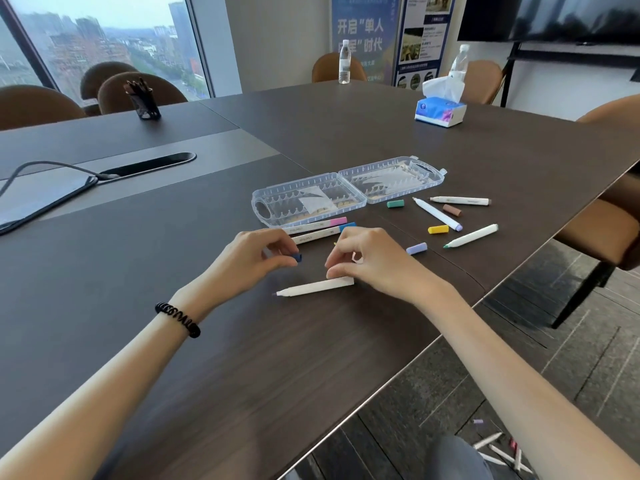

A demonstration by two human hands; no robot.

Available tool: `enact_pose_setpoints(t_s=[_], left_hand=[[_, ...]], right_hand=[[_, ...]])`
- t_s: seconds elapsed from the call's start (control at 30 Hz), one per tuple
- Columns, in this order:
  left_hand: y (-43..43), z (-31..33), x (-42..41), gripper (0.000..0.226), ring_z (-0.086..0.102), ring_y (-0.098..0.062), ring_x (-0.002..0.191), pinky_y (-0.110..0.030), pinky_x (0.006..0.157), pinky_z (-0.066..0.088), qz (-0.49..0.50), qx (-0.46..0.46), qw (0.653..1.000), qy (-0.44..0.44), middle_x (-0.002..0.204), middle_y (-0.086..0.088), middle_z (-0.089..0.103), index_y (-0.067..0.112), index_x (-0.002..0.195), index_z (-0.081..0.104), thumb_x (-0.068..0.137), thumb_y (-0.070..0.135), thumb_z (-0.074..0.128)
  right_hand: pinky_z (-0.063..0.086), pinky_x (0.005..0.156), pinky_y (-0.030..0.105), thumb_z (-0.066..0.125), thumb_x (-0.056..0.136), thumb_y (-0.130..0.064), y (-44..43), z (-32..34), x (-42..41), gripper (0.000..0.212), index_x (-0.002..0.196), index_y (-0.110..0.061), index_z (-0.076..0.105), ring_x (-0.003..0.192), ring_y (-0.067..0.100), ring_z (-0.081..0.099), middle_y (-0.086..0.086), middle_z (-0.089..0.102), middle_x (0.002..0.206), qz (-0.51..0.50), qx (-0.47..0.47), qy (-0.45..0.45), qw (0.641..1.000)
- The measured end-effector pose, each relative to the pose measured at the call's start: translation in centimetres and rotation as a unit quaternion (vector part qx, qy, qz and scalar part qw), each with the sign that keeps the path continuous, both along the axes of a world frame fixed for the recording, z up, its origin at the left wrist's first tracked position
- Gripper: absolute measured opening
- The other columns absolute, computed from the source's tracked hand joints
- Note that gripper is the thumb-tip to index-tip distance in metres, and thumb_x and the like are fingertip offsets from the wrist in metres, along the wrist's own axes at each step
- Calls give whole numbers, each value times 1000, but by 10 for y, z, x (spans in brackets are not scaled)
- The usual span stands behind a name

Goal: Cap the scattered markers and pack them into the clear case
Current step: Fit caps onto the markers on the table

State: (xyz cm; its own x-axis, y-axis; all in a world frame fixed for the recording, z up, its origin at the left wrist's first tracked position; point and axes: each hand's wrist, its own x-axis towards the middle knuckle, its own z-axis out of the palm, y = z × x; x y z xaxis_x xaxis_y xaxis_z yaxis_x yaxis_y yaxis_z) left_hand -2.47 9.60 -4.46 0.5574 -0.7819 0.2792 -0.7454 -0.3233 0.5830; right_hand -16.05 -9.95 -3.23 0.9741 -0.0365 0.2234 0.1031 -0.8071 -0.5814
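My left hand (258, 256) pinches a dark blue cap (298, 257) just above the table. My right hand (369, 259) has its fingertips on the rear end of an uncapped white marker (313, 286) lying on the table, tip pointing left. The clear case (346, 192) lies open flat behind my hands. Two capped markers, one pink (320, 225) and one blue (320, 234), rest against its front edge. To the right lie three uncapped markers (438, 213) (460, 200) (471, 236) and loose green (395, 203), brown (452, 211), yellow (438, 229) and lilac (416, 248) caps.
A tissue box (440, 110) and two water bottles (344, 62) stand at the far side of the dark table (207, 341). A black pen holder (145, 102) and a tablet with a cable (38, 199) are at the left. The table edge runs diagonally at the right, with chairs around.
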Motion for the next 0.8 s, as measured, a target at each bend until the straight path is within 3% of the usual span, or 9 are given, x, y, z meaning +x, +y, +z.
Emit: enact_pose_setpoints(t_s=[0.07,0.27,0.4,0.53,0.7,0.8], left_hand=[[8,0,0,8,62,-6,86,-20,73,47,2,-15,1000,7,94,11,70,23,93,70,85,20,71],[25,1,-4,9,62,-8,88,-18,72,47,3,-13,1000,22,94,11,68,19,91,69,87,11,67],[31,1,-7,9,63,-7,86,-19,72,49,12,-27,999,38,91,12,70,18,92,68,87,10,68],[33,-1,-8,9,64,-13,78,-20,70,50,5,-15,999,52,91,10,69,22,92,68,88,14,67],[28,3,-15,9,59,-1,65,-10,64,44,3,-20,998,54,84,13,67,21,93,70,87,15,69],[25,5,-18,8,59,0,70,-9,65,43,1,-16,999,46,84,14,67,21,93,70,86,16,70]], right_hand=[[47,76,25,78,77,-29,9,-3,4,11,86,-23,76,83,6,59,-10,60,88,19,9,20,1000],[47,78,25,74,82,-26,22,-8,9,9,89,-21,74,84,6,57,-11,59,90,33,-32,35,998],[49,76,30,67,85,-27,17,-5,4,6,89,-25,63,85,8,56,-12,61,90,-25,-95,1,995],[48,73,26,66,87,-26,12,0,-1,7,91,-26,61,82,7,57,-11,64,92,-50,-91,-16,995],[51,76,27,68,86,-24,15,1,-2,8,91,-25,62,84,7,59,-11,65,91,-37,-80,-20,996],[52,77,29,68,86,-24,15,0,-3,8,93,-24,62,85,7,59,-11,65,91,-38,-84,-19,996]])
